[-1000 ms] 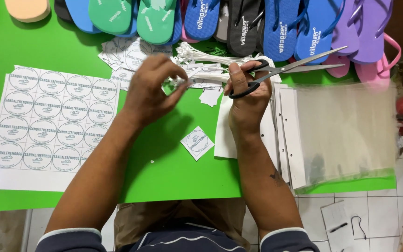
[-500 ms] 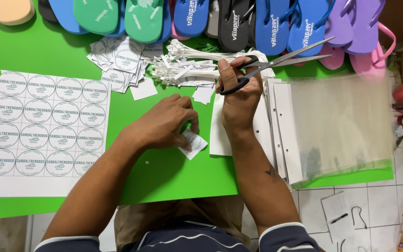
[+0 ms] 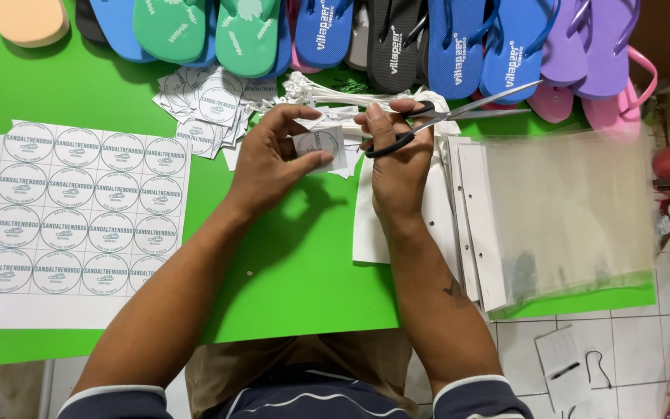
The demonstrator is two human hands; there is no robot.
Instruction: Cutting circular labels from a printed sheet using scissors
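Observation:
My left hand [image 3: 273, 159] holds a small square paper label [image 3: 320, 146] with a round print, lifted above the green table [image 3: 288, 256]. My right hand [image 3: 395, 151] grips black-handled scissors [image 3: 459, 112], blades slightly apart and pointing right toward the sandals; its fingertips are close to the label's right edge. Just behind the hands lie a pile of cut square labels [image 3: 207, 109] and a bundle of white plastic ties [image 3: 327, 93].
A printed sheet of round labels [image 3: 79, 202] lies at the left. A row of flip-flops [image 3: 397, 39] in several colours lines the far edge. Clear plastic bags with white header cards [image 3: 560, 217] lie at the right, white paper under my right wrist.
My left hand has picked the small label up off the table near the front and raised it next to the scissors. The right hand with the scissors stayed in place.

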